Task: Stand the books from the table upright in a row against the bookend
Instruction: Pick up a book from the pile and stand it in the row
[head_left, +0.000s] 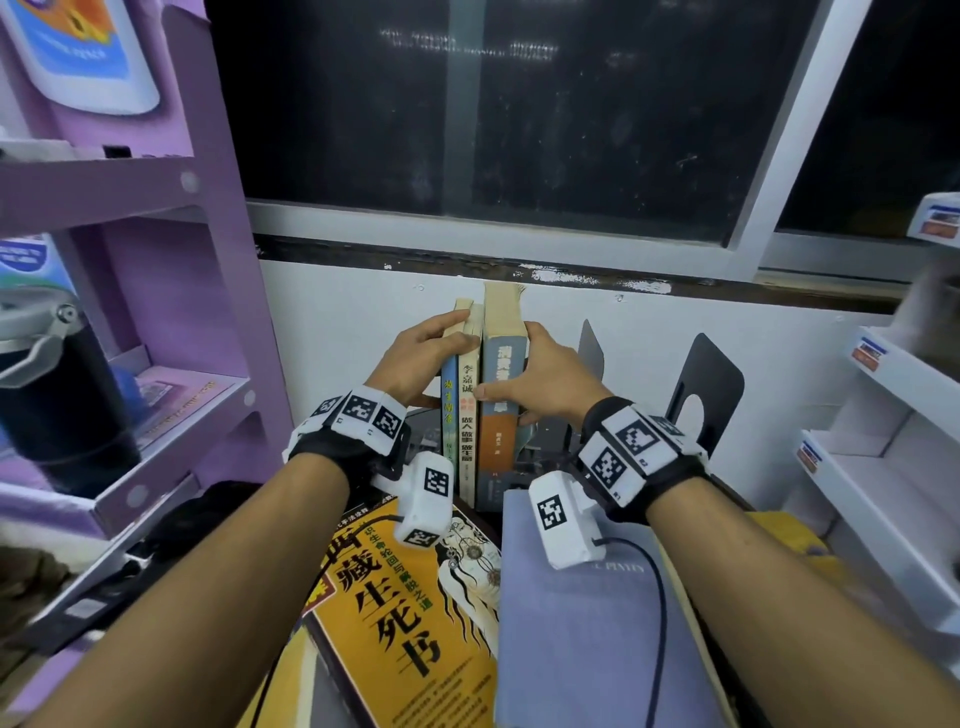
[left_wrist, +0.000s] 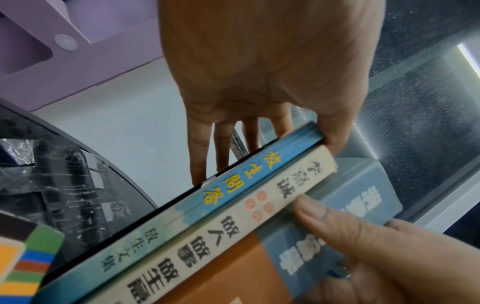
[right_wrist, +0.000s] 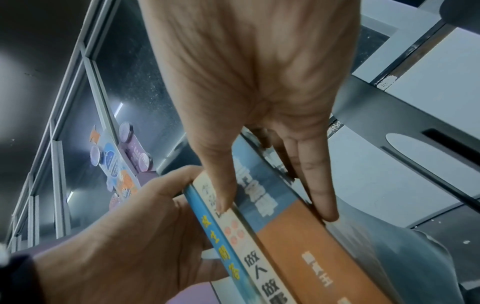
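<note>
Three books stand upright together near the white wall: a thin blue-spined book (head_left: 449, 410), a cream-spined book (head_left: 467, 431) and a thick blue-and-orange book (head_left: 497, 441). My left hand (head_left: 415, 353) grips them from the left, fingers flat along the blue cover (left_wrist: 226, 185) and thumb over the upper spines. My right hand (head_left: 545, 379) holds the thick book (right_wrist: 298, 236) from the right, thumb on the spines. A black metal bookend (head_left: 711, 379) stands apart to the right. A yellow book (head_left: 415, 623) and a lavender book (head_left: 582, 623) lie flat in front.
A grey upright plate (head_left: 592, 348) stands between the books and the black bookend. A scratched black metal plate (left_wrist: 78, 164) lies left of the books. A purple shelf unit (head_left: 156, 260) with a black jug (head_left: 52, 389) is left; white shelves (head_left: 883, 415) are right.
</note>
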